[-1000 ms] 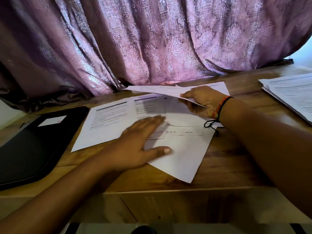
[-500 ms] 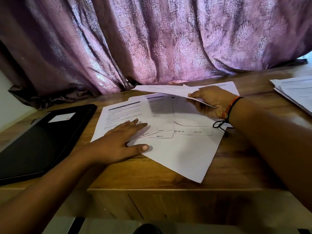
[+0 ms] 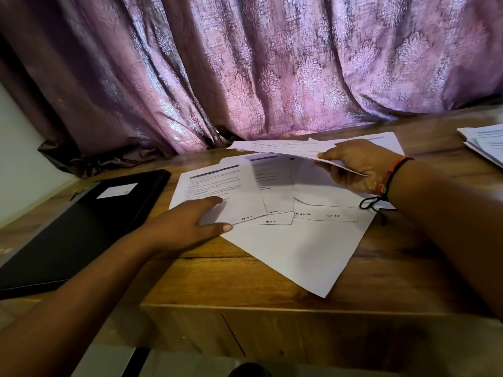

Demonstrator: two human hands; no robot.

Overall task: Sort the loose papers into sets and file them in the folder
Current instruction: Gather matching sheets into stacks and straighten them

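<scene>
Several loose sheets (image 3: pixel 285 248) lie fanned on the wooden table (image 3: pixel 217 278), overlapping, w/ handwritten page marks at their lower edges. Left hand (image 3: pixel 187 227): fingers on top of the leftmost printed sheet (image 3: pixel 215 186), thumb at its near corner, so it looks to be pinching that corner; underside contact can't be seen. Right hand (image 3: pixel 353 167), thread bracelets (image 3: pixel 386 180) at the wrist, holds a small batch of sheets (image 3: pixel 285 148) raised off the table, thumb on top, fingers curled beneath. Paper prob. light, thin, floppy; droops if held by one corner, slides easily on wood & on other sheets. Best taken at a free corner or edge, thumb over, fingers under; press-and-drag likely shifts neighbours too. Black folder (image 3: pixel 76 229) lies closed at left, near the spread, white label (image 3: pixel 117 190) on its cover; must be opened before filing. Another stack (image 3: pixel 484 145) sits at far right, well apart. Curtain (image 3: pixel 272 72) bunches on the table's rear edge, just behind the raised batch; no other obstruction. Overlaps are the main nuisance.
</scene>
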